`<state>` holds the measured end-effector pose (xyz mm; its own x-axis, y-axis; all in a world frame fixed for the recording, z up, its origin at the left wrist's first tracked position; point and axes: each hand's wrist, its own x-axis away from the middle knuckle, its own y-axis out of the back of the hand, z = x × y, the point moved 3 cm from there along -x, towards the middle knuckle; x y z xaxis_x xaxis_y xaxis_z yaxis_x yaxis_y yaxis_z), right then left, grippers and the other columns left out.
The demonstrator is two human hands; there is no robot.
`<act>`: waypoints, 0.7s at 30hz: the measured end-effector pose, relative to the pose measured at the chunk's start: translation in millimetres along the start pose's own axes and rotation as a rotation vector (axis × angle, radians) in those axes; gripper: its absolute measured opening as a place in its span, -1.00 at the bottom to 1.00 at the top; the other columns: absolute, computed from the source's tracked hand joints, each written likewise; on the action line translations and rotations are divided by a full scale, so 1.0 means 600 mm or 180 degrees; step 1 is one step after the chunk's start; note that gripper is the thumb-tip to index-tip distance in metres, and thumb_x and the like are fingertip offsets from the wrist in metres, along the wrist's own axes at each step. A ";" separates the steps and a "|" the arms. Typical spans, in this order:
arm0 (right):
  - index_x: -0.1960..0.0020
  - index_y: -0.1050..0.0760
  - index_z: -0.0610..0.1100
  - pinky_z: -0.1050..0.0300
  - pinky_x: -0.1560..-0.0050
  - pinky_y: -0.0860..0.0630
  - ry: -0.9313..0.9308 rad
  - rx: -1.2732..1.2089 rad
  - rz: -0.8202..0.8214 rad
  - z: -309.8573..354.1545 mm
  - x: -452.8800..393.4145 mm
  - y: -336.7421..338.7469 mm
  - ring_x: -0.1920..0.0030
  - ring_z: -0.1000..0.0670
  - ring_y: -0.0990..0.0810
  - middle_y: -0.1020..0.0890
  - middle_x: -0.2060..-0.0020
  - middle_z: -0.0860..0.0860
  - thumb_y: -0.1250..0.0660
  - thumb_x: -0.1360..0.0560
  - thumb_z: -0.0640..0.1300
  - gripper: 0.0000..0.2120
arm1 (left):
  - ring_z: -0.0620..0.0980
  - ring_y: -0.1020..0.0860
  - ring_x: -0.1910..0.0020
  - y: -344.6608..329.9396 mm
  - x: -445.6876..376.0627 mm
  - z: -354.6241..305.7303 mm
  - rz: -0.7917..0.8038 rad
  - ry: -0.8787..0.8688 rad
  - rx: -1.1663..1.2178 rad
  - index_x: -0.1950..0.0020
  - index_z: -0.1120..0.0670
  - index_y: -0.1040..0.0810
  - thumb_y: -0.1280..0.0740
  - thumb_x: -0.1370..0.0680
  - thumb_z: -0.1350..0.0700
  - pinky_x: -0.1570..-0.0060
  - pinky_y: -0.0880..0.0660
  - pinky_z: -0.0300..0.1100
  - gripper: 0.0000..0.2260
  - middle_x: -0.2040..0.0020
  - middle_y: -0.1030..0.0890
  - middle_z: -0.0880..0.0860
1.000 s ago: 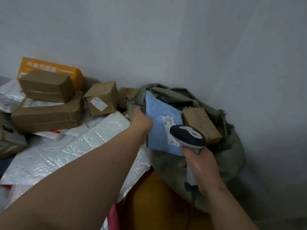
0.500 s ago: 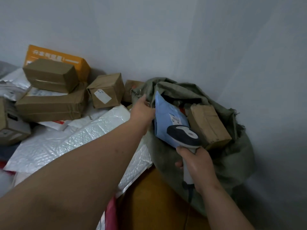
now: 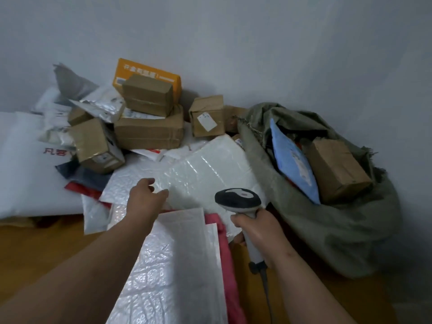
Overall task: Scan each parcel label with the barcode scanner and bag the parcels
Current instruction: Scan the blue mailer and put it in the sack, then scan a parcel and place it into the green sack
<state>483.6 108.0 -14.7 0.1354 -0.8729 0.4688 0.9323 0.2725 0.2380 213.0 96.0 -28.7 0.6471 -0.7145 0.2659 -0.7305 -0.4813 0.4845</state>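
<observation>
A blue mailer [image 3: 293,163] with a white label stands inside the green woven sack [image 3: 327,225] at the right, next to a brown box [image 3: 336,169]. My right hand [image 3: 259,228] grips the handle of the barcode scanner [image 3: 237,199], whose dark head points toward the pile. My left hand [image 3: 146,195] hovers with loosely spread fingers over the big white bubble mailer [image 3: 205,169] and holds nothing. A second white bubble mailer [image 3: 177,265] lies under my left forearm, on top of a pink parcel [image 3: 228,260].
Brown cartons [image 3: 149,132] and an orange box [image 3: 149,76] are stacked against the grey wall. A small labelled carton [image 3: 207,115] sits beside the sack. White and grey poly bags [image 3: 28,160] spread at the left on the wooden floor [image 3: 46,249].
My left hand has let go of the blue mailer, which now stays in the sack, and has drawn back left over the white bubble mailer. The scanner pulled back from the sack too.
</observation>
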 end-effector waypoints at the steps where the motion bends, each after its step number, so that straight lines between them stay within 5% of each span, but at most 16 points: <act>1: 0.05 -0.64 -0.07 0.21 0.36 -0.53 -0.0050 0.0036 0.0051 -0.008 0.006 -0.022 0.36 0.06 -0.69 -0.70 0.35 0.02 -0.46 -0.41 -0.06 -0.85 | 0.17 -0.53 -0.19 0.022 0.005 0.027 -0.0017 0.0080 -0.0133 -0.44 0.07 -0.42 -0.47 -0.50 0.09 -0.16 -0.51 0.06 -0.48 -0.32 -0.51 0.16; 9: 0.05 -0.53 -0.03 0.02 0.13 -0.67 -0.0467 0.0070 -0.0025 -0.086 0.043 -0.132 0.16 -0.06 -0.74 -0.69 0.12 -0.04 -0.42 -0.47 -0.14 -0.90 | 0.26 -0.47 -0.27 0.118 0.064 0.206 0.0344 0.1018 -0.0454 -0.52 0.16 -0.29 -0.55 -0.43 0.07 -0.25 -0.47 0.13 -0.26 -0.36 -0.45 0.24; 15: -0.02 -0.56 -0.07 -0.16 -0.11 -0.61 -0.0363 0.0281 -0.0152 -0.092 0.065 -0.156 0.00 -0.17 -0.68 -0.69 0.08 -0.11 -0.43 -0.45 -0.10 -0.83 | 0.21 -0.50 -0.16 0.125 0.082 0.244 0.0660 0.1441 -0.0291 -0.34 0.26 -0.42 -0.48 -0.50 0.15 -0.14 -0.51 0.06 -0.53 -0.19 -0.52 0.23; 21: -0.01 -0.54 -0.16 0.16 0.27 -0.43 -0.0308 0.0407 -0.0079 -0.088 0.071 -0.162 0.24 0.01 -0.55 -0.59 0.28 -0.01 -0.41 -0.47 -0.08 -0.81 | 0.29 -0.55 -0.13 0.136 0.075 0.242 0.0526 0.1578 0.0096 -0.31 0.27 -0.47 -0.46 -0.49 0.28 -0.20 -0.51 0.17 -0.59 -0.17 -0.56 0.27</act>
<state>416.3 23.1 -62.6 0.0742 -0.8385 0.5398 0.8838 0.3060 0.3538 150.8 -49.2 -98.3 0.5430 -0.4593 0.7029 -0.8328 -0.4021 0.3805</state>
